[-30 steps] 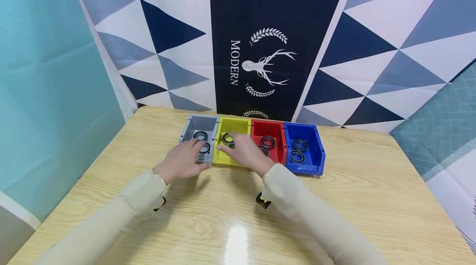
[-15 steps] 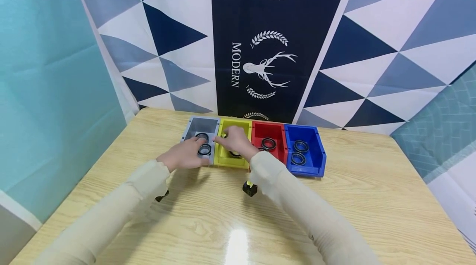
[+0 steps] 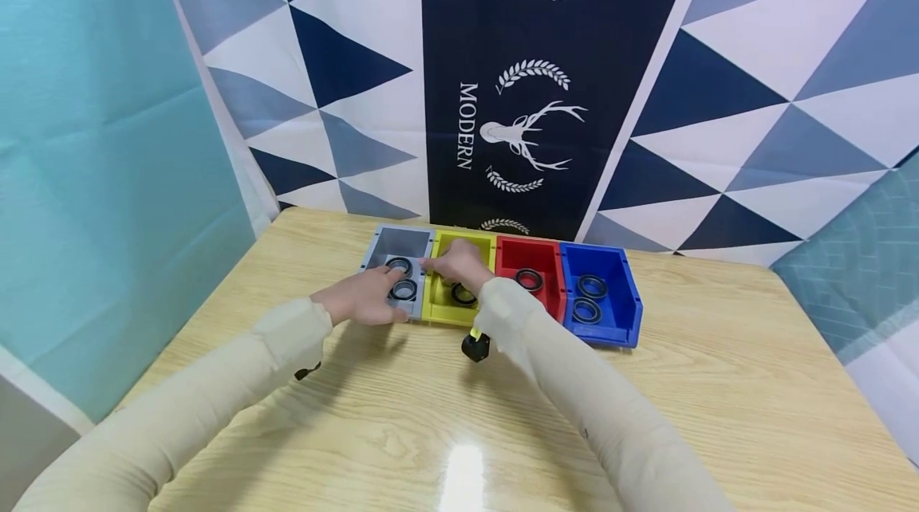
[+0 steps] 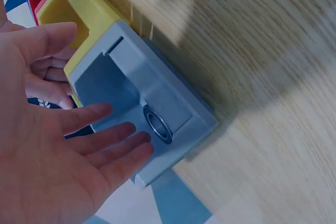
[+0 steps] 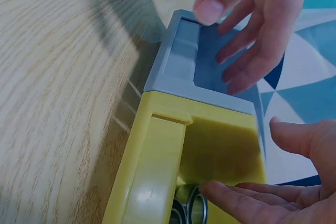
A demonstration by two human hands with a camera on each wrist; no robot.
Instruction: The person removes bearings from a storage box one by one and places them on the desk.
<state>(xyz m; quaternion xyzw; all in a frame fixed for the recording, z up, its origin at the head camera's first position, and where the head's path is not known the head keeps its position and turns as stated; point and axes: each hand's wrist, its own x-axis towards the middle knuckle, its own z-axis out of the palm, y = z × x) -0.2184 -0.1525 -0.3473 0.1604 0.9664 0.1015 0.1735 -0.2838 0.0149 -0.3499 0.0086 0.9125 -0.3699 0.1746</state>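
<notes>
In the head view my left hand [image 3: 362,297] hovers over the grey bin [image 3: 402,238], fingers extended and spread, holding nothing. Two black-rimmed ball bearings [image 3: 414,289] lie in that bin; the left wrist view shows one bearing [image 4: 167,137] close to the fingertips. My right hand [image 3: 459,263] reaches over the yellow bin [image 3: 439,313], its thumb near the wall shared with the grey bin. From the right wrist, loosely extended fingers [image 5: 231,200] are at a pair of bearings [image 5: 187,195] in the yellow bin; contact is unclear. Nothing is gripped.
To the right are a red bin [image 3: 527,246] and a blue bin [image 3: 626,320] with bearings, joined in one row. They stand on a wooden table [image 3: 718,368] before a patterned cloth [image 3: 366,129]. My right sleeve covers part of the red bin.
The right hand has shifted left and toward the back of the yellow bin, uncovering a bearing there. My left hand stays over the grey bin. The head view has swung slightly.
</notes>
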